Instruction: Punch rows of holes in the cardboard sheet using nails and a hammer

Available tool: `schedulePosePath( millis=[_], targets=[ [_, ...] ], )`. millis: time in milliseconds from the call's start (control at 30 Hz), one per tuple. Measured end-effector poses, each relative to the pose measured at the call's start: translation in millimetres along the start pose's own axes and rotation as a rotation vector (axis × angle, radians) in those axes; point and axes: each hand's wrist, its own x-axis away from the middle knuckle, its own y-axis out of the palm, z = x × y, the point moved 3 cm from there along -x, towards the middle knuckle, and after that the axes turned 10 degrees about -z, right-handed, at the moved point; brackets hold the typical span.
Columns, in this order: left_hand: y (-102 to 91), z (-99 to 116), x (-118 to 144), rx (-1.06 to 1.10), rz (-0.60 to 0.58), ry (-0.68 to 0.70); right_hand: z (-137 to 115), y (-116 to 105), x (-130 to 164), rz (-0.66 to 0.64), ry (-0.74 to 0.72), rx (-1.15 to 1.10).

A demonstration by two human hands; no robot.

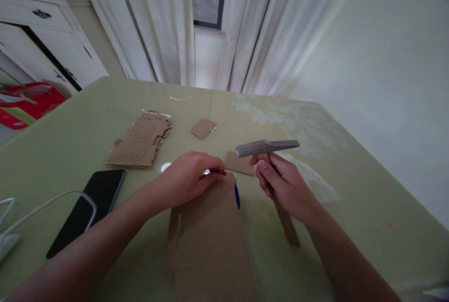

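My right hand (280, 178) is wrapped around the wooden handle of a hammer (267, 147). The steel head is raised to the right of a folded brown cardboard piece (210, 246) and does not touch it. At the cardboard's far end, my left hand (192, 176) is closed in a pinch. Whatever sits between its thumb and fingertips is too small and hidden to name. Just right of that end, a blue object (237, 196) sticks out beside the cardboard edge. A round white thing (166, 167) shows partly behind my left hand.
Perforated cardboard sheets (140, 138) lie at the left, with a small cardboard square (203, 128) farther back. Another cardboard piece (240, 163) lies behind the hammer. A black phone (89, 208) and a white cable (66, 193) are at the left. Clear plastic film (315, 178) lies at the right.
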Motion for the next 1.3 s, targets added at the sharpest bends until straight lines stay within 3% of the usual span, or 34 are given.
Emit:
schedulePosePath(
  millis=[100, 200, 367, 533, 700, 900, 1067, 1233, 1300],
  targets=[
    [-1.5, 1, 0, -0.002, 0.013, 0.011, -37, -15, 0, -0.157, -0.099, 0.465],
    [-1.8, 1, 1, 0.008, 0.021, 0.015, -58, -15, 1, -0.166, -0.107, 0.613],
    [-0.6, -1, 2, 0.02, 0.022, 0.015, -63, -3, 3, -0.171, -0.135, 0.64],
    [0.6, -2, 1, -0.001, 0.026, 0.05, -65, -5, 6, -0.04, -0.251, 0.583],
    [2.0, -3, 2, 0.013, 0.02, 0.095, -62, 4, 6, -0.184, -0.207, 0.703],
    [1.0, -6, 1, 0.015, 0.008, 0.103, -65, -3, 6, -0.026, -0.266, 0.6],
    [-1.7, -8, 2, 0.069, -0.006, 0.119, -57, 5, 1, -0.184, -0.172, 0.639],
    [-1.8, -6, 2, 0.042, 0.001, 0.098, -60, 1, 4, -0.029, -0.251, 0.582],
    [-1.4, -5, 2, 0.039, -0.002, 0.108, -59, 2, 4, -0.057, -0.245, 0.602]
  ],
)
